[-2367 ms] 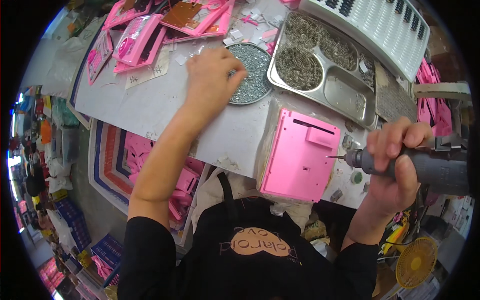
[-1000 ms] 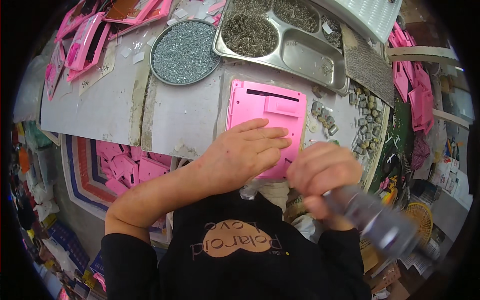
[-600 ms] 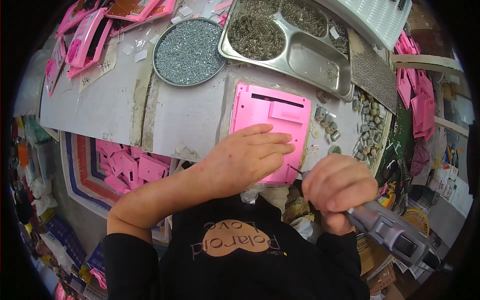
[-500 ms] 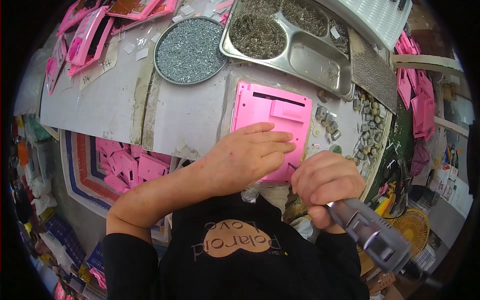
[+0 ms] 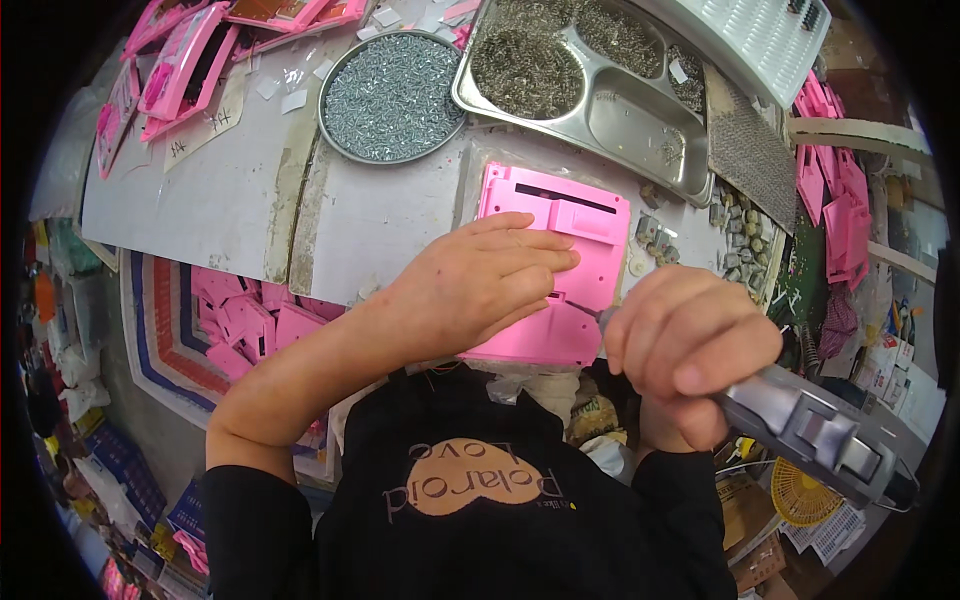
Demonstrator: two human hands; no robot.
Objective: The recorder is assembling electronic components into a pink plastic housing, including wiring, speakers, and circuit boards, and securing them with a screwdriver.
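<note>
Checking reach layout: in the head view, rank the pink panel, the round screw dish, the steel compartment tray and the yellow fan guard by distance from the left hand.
From the left hand:
1. pink panel, directly under the hand, touching.
2. round screw dish, ahead, slightly left.
3. steel compartment tray, ahead, to the right.
4. yellow fan guard, far lower right, beyond the right hand.
</note>
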